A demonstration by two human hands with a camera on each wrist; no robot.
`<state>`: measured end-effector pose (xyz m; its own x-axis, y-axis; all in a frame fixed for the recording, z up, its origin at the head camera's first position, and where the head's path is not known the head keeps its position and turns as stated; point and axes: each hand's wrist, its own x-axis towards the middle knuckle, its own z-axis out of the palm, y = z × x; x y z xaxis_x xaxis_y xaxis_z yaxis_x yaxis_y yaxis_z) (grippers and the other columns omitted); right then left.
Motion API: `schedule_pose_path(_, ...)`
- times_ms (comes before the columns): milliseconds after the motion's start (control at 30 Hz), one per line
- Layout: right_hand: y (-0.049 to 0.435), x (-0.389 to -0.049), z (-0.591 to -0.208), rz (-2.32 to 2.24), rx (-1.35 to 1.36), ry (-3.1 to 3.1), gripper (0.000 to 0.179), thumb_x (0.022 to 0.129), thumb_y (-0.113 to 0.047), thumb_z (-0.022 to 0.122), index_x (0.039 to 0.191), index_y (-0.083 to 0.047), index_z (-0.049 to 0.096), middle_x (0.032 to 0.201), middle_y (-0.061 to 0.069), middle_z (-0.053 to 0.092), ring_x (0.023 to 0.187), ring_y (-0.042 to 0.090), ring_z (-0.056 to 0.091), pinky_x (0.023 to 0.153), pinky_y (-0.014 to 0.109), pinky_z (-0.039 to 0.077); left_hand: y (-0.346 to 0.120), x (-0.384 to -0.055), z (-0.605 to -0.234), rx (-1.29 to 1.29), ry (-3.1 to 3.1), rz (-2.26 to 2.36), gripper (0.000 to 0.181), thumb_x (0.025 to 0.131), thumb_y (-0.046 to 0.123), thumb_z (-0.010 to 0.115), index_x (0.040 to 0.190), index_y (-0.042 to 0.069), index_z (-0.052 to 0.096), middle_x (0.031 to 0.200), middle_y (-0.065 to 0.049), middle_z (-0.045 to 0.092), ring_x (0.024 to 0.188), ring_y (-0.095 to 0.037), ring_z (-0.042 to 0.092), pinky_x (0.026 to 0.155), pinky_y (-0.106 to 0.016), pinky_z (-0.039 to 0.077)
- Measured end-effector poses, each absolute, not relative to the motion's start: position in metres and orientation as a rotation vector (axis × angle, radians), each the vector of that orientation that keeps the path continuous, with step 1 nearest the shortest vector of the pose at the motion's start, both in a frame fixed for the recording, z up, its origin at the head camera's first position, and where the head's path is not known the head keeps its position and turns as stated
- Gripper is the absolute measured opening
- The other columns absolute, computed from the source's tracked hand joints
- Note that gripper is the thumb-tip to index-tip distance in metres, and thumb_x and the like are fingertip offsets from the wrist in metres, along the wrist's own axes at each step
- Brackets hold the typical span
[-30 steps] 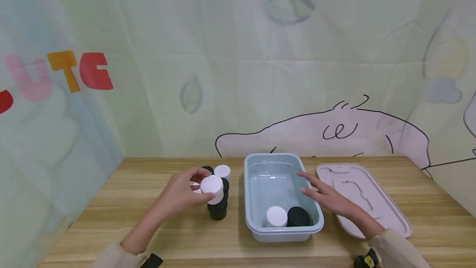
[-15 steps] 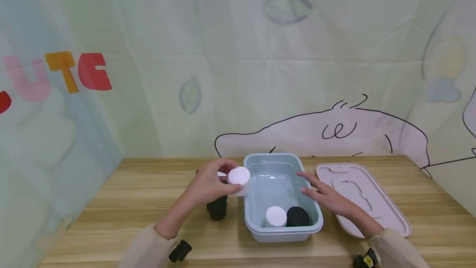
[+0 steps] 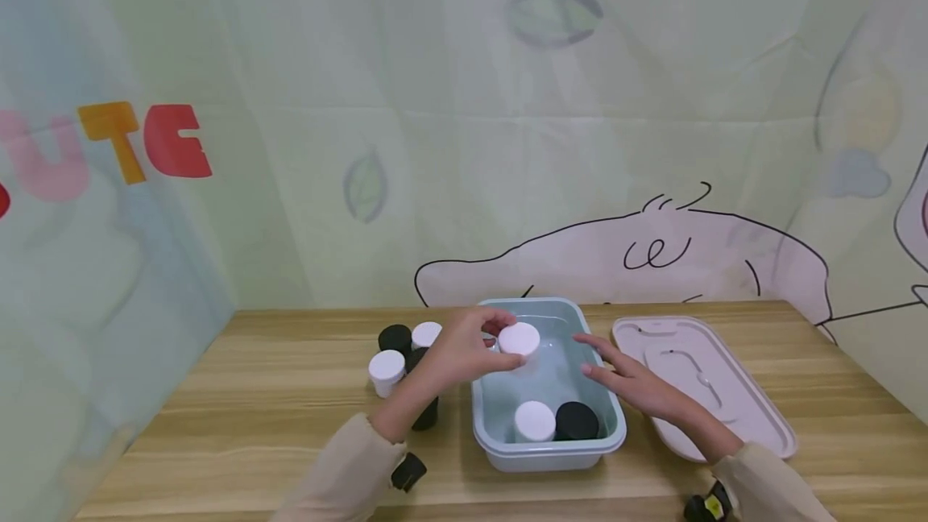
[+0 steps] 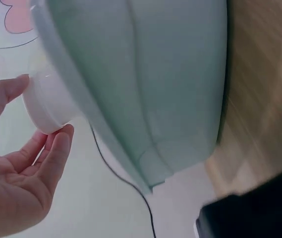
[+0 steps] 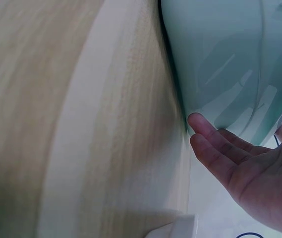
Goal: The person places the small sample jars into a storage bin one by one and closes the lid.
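My left hand (image 3: 464,349) pinches a white-lidded jar (image 3: 519,338) between thumb and fingertips, above the inside of a pale blue-green plastic bin (image 3: 548,457). In the left wrist view that jar (image 4: 45,101) is partly hidden behind the bin's rim. At the bin's right side is my right hand (image 3: 645,389), its fingers extended; in the right wrist view its fingers (image 5: 215,156) lie along the outer wall. A white-lidded jar (image 3: 535,420) and a black-lidded jar (image 3: 577,420) stand side by side at the bin's near end.
Left of the bin stands a cluster of jars, with white jars (image 3: 387,366) and black jars (image 3: 395,337) partly behind my left arm. A pale lid (image 3: 714,385) lies on the wooden table (image 3: 268,393) at right. A printed cloth (image 3: 304,208) hangs behind.
My left hand has carried the white-lidded jar rightward from the cluster, across the left rim, to above the bin's inside. The right hand stays by the bin's right side.
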<state>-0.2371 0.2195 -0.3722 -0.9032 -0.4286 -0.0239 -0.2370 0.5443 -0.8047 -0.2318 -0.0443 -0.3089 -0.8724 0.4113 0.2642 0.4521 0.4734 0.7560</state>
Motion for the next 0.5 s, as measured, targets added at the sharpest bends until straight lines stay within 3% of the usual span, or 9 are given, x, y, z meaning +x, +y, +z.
schedule_pose_path(233, 0.218, -0.237, -0.370, -1.292, -0.562, 2.546, 0.052, 0.097, -0.032, 0.041, 0.143, -0.014, 0.025, 0.148, 0.021, 0.018, 0.130, 0.044, 0.025, 0.097, 0.061, 0.029, -0.026, -0.238, -0.319, -0.801, -2.759, -1.338, 0.042, 0.071, 0.021, 0.078, 0.107, 0.005, 0.063, 0.097, -0.003, 0.063, 0.089, -0.016, 0.058, 0.075, -0.025, 0.051)
schedule_pose_path(500, 0.219, -0.237, -0.372, -1.295, -0.579, 2.554, 0.051, 0.097, -0.031, 0.041, 0.142, -0.013, 0.026, 0.148, 0.021, 0.017, 0.131, 0.043, 0.023, 0.098, 0.060, 0.028, -0.008, -0.247, -0.334, -0.885, -2.795, -1.224, 0.041, 0.070, 0.020, 0.078, 0.105, 0.002, 0.065, 0.097, -0.006, 0.066, 0.087, -0.015, 0.060, 0.074, -0.022, 0.049)
